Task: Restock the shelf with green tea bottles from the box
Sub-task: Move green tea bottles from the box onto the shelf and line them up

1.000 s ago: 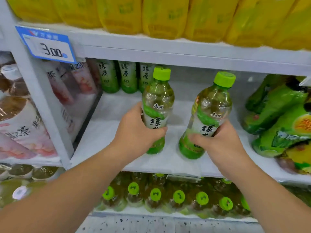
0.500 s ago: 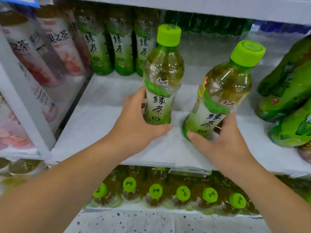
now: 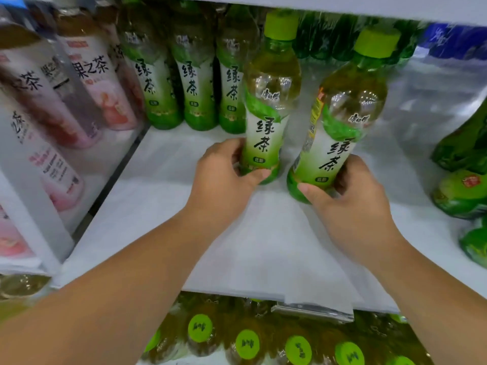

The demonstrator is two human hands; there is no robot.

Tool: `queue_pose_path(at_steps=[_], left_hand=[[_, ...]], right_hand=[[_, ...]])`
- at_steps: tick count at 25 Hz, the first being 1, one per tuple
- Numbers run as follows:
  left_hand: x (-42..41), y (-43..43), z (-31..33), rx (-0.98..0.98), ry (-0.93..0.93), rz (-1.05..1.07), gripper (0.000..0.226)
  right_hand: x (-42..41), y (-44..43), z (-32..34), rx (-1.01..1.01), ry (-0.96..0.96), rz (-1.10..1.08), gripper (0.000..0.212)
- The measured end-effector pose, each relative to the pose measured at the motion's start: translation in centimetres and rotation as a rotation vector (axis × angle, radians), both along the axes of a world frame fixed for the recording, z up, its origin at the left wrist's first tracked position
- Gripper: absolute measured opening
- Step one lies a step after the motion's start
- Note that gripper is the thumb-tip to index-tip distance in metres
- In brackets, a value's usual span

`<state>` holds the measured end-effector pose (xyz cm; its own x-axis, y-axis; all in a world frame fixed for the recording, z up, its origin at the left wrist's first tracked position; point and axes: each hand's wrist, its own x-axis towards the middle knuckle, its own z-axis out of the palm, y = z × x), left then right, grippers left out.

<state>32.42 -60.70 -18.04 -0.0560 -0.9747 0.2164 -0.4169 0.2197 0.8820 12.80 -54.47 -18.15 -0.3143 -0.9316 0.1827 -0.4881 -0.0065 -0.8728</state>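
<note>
Each hand's grip clasps one green tea bottle: left hand, right hand; three shelved bottles behind.

White shelf: bare floor open in front and centre, wide passage from front edge. Back left blocked by row of green tea bottles. Left side closed by divider with pink tea bottles behind. Right side crowded by green packs. Upper shelf edge limits headroom above caps.
</note>
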Motion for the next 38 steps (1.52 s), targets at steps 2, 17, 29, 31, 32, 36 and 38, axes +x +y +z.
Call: queue_pose_path(at_steps=[2, 17, 29, 31, 32, 36, 38], left_hand=[[-0.8, -2.0, -0.1, -0.003, -0.017, 0.021, 0.047], [-4.4, -7.6, -0.8, 0.008, 0.014, 0.275, 0.034], [-5.9, -8.8, -0.5, 0.133, -0.079, 0.371, 0.042], [-6.0, -8.8, -0.7, 0.113, -0.121, 0.367, 0.041], [-6.1, -8.8, -0.7, 0.109, -0.137, 0.370, 0.041], [-6.5, -9.1, -0.7, 0.113, -0.153, 0.425, 0.041], [-6.6, -9.2, -0.6, 0.124, -0.151, 0.441, 0.041]], right_hand=[[-0.5, -1.9, -0.3, -0.008, -0.009, -0.002, 0.047], [-2.5, -13.0, -0.7, -0.086, -0.064, 0.028, 0.046], [-2.4, -13.3, -2.2, -0.131, -0.034, -0.046, 0.045], [-2.4, -13.4, -2.3, -0.124, -0.011, -0.065, 0.041], [-2.3, -13.4, -2.3, -0.116, -0.006, -0.067, 0.038], [-2.0, -13.5, -2.0, -0.081, 0.019, -0.080, 0.031], [-1.9, -13.6, -1.9, -0.051, 0.047, -0.092, 0.027]])
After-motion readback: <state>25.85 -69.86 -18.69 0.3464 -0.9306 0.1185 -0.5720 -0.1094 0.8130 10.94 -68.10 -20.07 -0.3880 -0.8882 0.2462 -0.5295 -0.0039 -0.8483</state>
